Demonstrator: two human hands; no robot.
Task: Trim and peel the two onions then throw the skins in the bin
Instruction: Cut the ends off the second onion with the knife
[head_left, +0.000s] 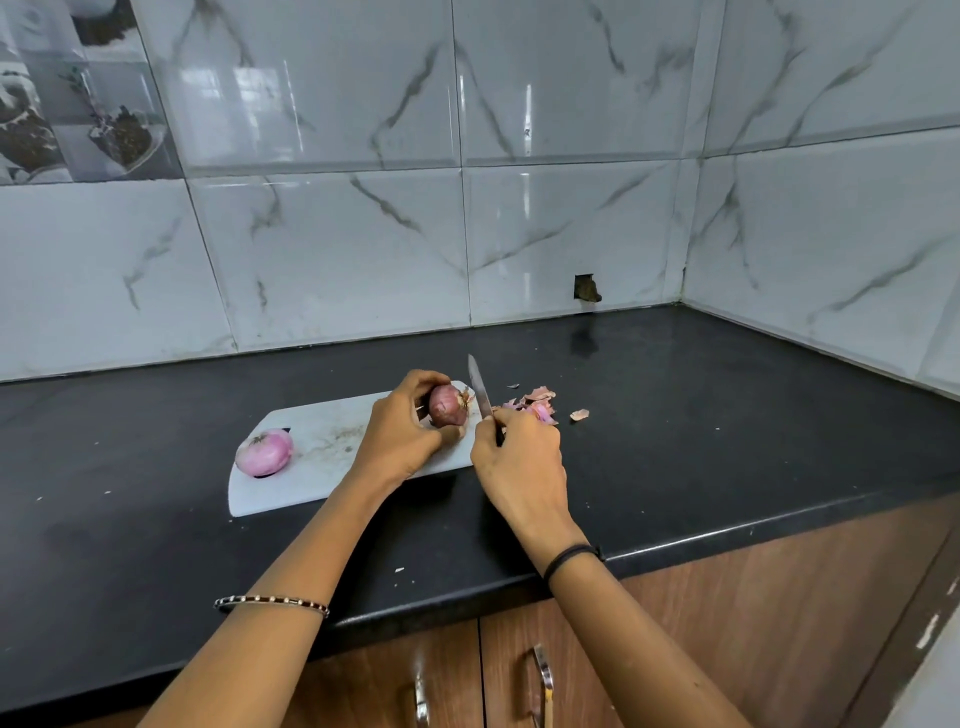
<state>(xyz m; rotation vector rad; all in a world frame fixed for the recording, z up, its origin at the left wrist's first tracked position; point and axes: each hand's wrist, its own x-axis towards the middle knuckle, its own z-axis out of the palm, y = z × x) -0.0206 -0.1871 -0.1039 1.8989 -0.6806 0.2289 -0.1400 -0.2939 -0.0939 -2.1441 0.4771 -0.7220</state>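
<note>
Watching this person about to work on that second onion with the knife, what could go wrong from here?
1. The left hand wraps the unpeeled onion right beside the knife in the right hand; a slip could nick the fingers.
2. The round onion may roll on the cutting board.
3. Loose skins lie on the counter and could scatter or be missed.

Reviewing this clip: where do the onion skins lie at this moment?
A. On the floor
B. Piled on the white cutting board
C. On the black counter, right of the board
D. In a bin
C: the loose onion skins lie on the black counter, just past the right end of the cutting board, behind the right hand holding the knife.
</note>
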